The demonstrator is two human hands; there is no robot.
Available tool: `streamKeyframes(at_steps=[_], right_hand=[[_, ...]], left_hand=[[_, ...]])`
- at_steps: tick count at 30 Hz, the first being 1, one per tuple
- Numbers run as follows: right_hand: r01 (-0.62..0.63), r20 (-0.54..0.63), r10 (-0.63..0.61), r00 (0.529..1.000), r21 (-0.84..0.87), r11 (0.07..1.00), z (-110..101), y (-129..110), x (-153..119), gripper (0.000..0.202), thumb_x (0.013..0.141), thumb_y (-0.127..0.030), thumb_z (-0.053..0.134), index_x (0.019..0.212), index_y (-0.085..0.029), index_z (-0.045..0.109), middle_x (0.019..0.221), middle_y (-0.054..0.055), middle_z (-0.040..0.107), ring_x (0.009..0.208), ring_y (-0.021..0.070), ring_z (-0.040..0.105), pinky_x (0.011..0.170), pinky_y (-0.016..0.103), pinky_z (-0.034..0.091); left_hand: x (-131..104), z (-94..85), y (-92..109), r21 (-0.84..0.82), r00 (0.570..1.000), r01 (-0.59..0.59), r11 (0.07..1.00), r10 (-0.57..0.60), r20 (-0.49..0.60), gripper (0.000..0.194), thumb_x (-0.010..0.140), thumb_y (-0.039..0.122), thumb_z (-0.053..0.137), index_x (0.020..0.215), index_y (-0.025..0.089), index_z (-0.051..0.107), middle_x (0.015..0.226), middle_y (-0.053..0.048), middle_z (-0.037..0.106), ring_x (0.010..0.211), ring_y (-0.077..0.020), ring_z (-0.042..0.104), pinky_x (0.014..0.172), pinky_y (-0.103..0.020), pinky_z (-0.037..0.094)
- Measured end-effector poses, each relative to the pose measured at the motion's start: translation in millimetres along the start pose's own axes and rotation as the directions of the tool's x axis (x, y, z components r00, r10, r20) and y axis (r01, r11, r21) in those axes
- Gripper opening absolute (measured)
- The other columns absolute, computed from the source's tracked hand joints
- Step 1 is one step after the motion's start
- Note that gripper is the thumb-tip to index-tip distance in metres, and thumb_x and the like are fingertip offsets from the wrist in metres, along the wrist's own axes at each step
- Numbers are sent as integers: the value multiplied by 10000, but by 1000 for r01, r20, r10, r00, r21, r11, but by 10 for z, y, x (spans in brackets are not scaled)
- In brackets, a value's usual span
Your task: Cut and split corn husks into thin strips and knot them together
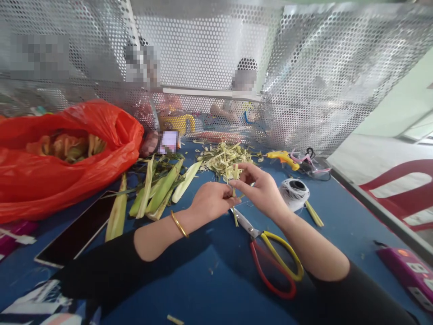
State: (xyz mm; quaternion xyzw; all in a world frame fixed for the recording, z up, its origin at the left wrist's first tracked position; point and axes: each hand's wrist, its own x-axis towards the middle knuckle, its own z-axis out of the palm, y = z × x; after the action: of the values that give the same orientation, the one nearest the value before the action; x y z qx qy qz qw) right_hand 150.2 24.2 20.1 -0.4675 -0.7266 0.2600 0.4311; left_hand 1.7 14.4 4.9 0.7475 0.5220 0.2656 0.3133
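Observation:
My left hand (214,198), with a gold bangle at the wrist, has its fingers closed on a thin, pale green strip of corn husk (236,217). From the right, my right hand (260,187) pinches the upper part of the same strip, which stands roughly upright between my fingertips. Just below the hands lie scissors (253,232) with one red and one yellow handle, blades pointing at the strip. A spool of white thread (295,196) sits beside my right wrist. Behind my fingers is a heap of shredded husk (225,158).
Several whole corn husks (165,189) lie left of my hands, near a dark-screened tablet or phone (77,230) and a red plastic bag (117,131). A yellow glue gun (282,158) rests behind the spool. A purple power strip (406,273) is at right. A perforated metal screen (209,45) borders the table's back.

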Motion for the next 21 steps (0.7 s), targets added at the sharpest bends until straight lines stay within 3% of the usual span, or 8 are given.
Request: streamKeyframes(at_steps=[2, 4, 10, 13, 15, 17, 21], right_hand=[[50, 31, -47, 998, -72, 996, -2, -28, -19, 205, 790, -322, 584, 638, -211, 502, 564, -46, 460, 567, 112, 424, 569, 265, 340], [90, 22, -88, 996, -122, 988, -7, -55, -39, 277, 824, -303, 534, 581, -212, 440, 569, -29, 487, 579, 117, 441, 578, 267, 345], [175, -121, -219, 968, -300, 938, -54, -146, -98, 84, 823, -252, 539, 761, -224, 587, 683, -7, 654, 643, 145, 583, 670, 287, 424], [226, -157, -323, 933, -441, 868, -59, -166, -133, 102, 840, -226, 524, 775, -232, 602, 720, 1, 680, 679, 157, 614, 693, 293, 433], [279, -119, -394, 911, -523, 805, -36, -155, -155, 139, 867, -215, 507, 767, -230, 603, 729, 11, 684, 689, 162, 618, 686, 291, 426], [336, -73, -467, 881, -599, 727, 0, -129, -171, 170, 896, -206, 492, 770, -221, 605, 721, 19, 683, 691, 164, 616, 695, 295, 413], [406, -7, -578, 816, -704, 583, 62, -58, -178, 191, 928, -188, 480, 804, -196, 625, 752, 33, 693, 696, 165, 603, 755, 326, 385]], left_hand=[[-16, -8, 36, 28, 1000, -8, 1000, 8, -22, 300, 762, 325, 645, 497, 208, 564, 484, 4, 562, 519, -150, 519, 554, -261, 276], [-32, -28, 69, 32, 1000, -3, 999, 3, -25, 303, 789, 345, 617, 518, 211, 600, 482, -1, 570, 511, -151, 515, 548, -264, 276], [6, -107, 3, -11, 999, 12, 1000, -12, -46, 402, 841, 362, 540, 478, 207, 615, 450, -6, 582, 471, -140, 526, 512, -257, 307], [74, -121, -70, -193, 991, 92, 977, -109, -80, 402, 838, 371, 549, 487, 192, 627, 468, -12, 598, 433, -131, 538, 495, -253, 350], [110, -121, -83, -439, 971, 188, 878, -233, -51, 329, 837, 336, 563, 562, 178, 652, 551, -20, 650, 421, -123, 554, 471, -247, 370], [125, -121, -69, -673, 951, 251, 696, -307, 37, 221, 830, 278, 585, 659, 164, 666, 624, -28, 680, 456, -120, 591, 478, -236, 408], [121, -138, -21, -876, 933, 328, 354, -268, 241, 124, 770, 114, 603, 652, 141, 630, 632, -35, 672, 565, -119, 635, 609, -239, 513]])
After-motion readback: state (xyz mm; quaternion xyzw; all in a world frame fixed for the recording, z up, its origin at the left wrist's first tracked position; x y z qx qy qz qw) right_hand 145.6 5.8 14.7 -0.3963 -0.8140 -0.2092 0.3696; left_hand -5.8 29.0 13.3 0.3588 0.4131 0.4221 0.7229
